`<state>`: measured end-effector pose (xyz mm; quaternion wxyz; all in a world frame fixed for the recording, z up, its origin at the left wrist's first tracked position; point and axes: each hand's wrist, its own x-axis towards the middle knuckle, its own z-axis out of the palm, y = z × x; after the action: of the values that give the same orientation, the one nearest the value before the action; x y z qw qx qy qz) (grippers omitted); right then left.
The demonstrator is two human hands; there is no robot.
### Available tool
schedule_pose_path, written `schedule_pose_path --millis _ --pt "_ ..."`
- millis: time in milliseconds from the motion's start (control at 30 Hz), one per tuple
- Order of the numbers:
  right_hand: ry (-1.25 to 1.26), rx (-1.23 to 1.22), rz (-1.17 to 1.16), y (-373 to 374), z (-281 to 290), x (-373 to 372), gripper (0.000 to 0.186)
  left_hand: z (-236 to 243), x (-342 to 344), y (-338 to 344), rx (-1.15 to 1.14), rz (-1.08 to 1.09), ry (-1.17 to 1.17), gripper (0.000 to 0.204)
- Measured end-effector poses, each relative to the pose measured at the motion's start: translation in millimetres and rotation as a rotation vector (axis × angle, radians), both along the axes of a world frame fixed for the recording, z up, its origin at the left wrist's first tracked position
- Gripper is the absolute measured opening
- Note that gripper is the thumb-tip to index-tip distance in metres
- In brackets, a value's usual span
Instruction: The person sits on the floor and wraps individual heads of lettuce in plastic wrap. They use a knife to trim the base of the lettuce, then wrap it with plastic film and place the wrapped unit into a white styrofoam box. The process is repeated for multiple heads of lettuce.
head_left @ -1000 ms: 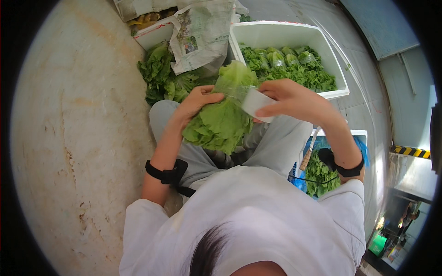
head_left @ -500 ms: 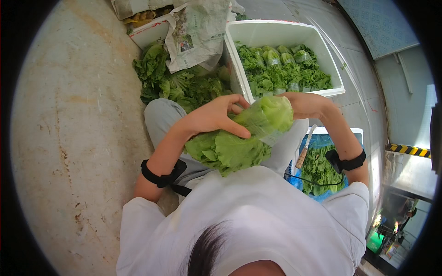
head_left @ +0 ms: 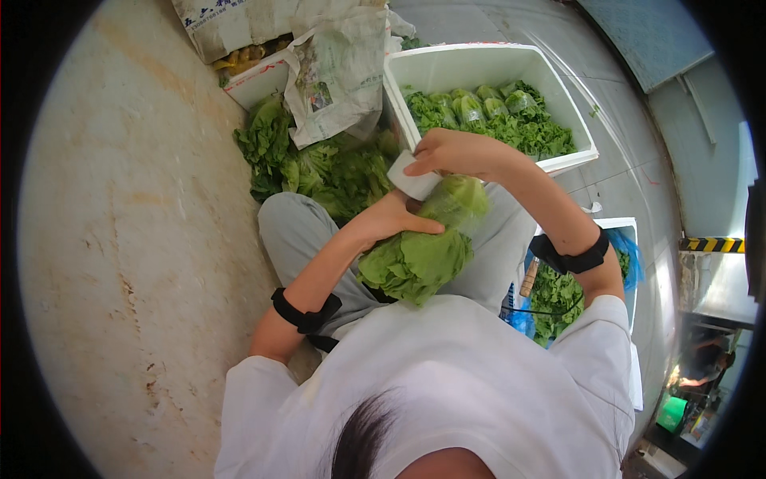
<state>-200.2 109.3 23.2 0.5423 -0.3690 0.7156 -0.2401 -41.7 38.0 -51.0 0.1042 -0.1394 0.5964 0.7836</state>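
Note:
A head of lettuce, its pale stem end wrapped in clear film, lies tilted above my lap. My left hand is closed around it from the left, with the thumb across the leaves. Just beyond the stem end, my right hand grips a white roll of wrapping film between thumb and fingers. The roll sits close to my left fingers, which it partly hides. Whether the film strip still joins roll and lettuce is hard to make out.
A white foam box ahead holds several wrapped lettuces. Loose lettuce lies ahead-left beside a printed sack. At right, another foam box contains blue plastic, greens and a wooden-handled tool. A pale wall borders the left.
My right hand has swung from the lettuce's right side up and leftward over its stem end, bringing the white roll into view. The left hand and lettuce have shifted slightly.

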Motion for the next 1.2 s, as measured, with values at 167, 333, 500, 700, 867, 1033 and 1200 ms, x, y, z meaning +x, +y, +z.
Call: schedule_pose_path --millis 167,333,500,700,867,1033,1200 --pt "0.094 -0.22 0.01 -13.7 6.0 36.0 0.039 -7.0 0.4 -20.4 -0.12 0.201 -0.121 0.063" --pt "0.37 -0.459 0.11 24.3 31.3 49.0 0.04 6.4 19.1 -54.1 0.033 0.344 -0.006 0.053" --pt "0.558 -0.365 -0.005 53.6 56.5 42.0 0.041 29.9 38.2 -50.5 0.087 0.319 0.091 0.06" --pt "0.914 -0.317 0.021 61.5 59.1 46.6 0.036 46.4 32.8 -28.0 0.17 0.228 0.212 0.077" --pt "1.261 -0.556 0.206 57.2 36.1 53.8 0.029 50.7 26.8 -1.0 -0.216 0.407 0.268 0.076" --pt "1.242 -0.841 0.18 59.0 29.2 45.1 0.032 56.9 27.2 4.3 -0.822 0.608 0.474 0.064" --pt "1.251 -1.008 0.159 61.7 29.0 35.0 0.042 68.3 39.0 5.7 -1.244 0.628 0.59 0.063"
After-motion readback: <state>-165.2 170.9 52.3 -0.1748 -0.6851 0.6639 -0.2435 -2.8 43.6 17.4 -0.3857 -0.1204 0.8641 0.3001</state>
